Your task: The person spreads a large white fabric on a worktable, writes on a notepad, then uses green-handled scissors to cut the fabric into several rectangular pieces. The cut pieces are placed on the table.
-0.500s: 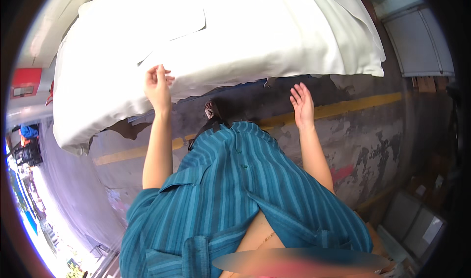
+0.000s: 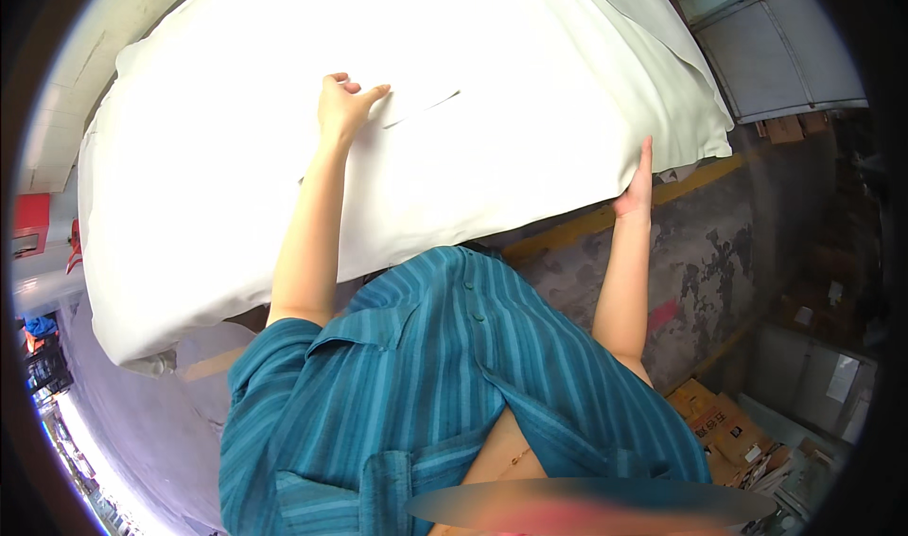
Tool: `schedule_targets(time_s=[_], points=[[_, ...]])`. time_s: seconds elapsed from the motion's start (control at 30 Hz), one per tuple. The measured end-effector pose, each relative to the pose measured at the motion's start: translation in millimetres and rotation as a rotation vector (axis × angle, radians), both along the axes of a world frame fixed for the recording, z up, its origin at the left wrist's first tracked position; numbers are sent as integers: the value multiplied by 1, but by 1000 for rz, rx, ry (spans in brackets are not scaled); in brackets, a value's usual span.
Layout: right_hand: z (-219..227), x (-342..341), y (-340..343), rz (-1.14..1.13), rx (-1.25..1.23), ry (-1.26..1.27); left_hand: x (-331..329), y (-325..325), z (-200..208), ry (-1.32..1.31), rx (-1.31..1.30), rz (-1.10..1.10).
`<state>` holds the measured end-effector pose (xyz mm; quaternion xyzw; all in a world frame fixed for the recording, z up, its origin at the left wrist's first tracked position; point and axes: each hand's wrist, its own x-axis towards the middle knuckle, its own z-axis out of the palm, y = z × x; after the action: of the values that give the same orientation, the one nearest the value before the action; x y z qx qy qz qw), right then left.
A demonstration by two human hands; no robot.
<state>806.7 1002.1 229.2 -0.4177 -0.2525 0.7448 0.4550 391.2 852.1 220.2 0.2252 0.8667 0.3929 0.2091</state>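
Note:
A large white cloth (image 2: 530, 176) covers a broad raised surface in front of me and hangs over its near edge. Above it my left hand (image 2: 348, 107) is open, thumb apart from its curled fingers, with nothing visible in it. Beside the thumb, a thin dark line (image 2: 426, 110) marks the edge of a flat white piece, mostly lost in the glare. My right hand (image 2: 639, 184) is at the cloth's near right edge, seen edge-on with straight fingers against the hanging fabric. Whether any fingers go beneath the cloth is hidden.
Worn grey floor (image 2: 586, 271) with a yellow stripe (image 2: 695, 181) runs along the near side. Cardboard boxes (image 2: 728, 432) are stacked at the lower right. White panels (image 2: 785, 53) stand at the far right, and a red box (image 2: 31, 216) is at the far left.
I am closer to the covered surface. My left hand has moved farther in over the white cloth; my right hand has gone from free air to the cloth's right edge.

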Motion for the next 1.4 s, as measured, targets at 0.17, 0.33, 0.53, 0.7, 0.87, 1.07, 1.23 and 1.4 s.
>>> schedule_targets(time_s=[0.17,0.33,0.53,0.7,0.87,1.07,1.23,1.4], points=[[36,-76,16,-60,209,-160,-17,27,15,-180,44,-358],[29,-166,-33,121,123,2,16,48,14,-1232,840,-216],[2,-207,-85,219,-11,43,39,51,-2,-1524,891,-315],[5,-215,-88,155,133,-277,29,55,-8,-1442,546,-604],[2,-225,-91,71,225,-442,36,60,-9,-1458,620,-543],[-6,-224,-91,-3,362,-401,35,64,-5,-1482,598,-497],[-8,-224,-92,-14,415,-446,30,65,-1,-1831,733,-304],[-11,-224,-92,-17,382,-397,30,65,-2,-1797,657,-314]])
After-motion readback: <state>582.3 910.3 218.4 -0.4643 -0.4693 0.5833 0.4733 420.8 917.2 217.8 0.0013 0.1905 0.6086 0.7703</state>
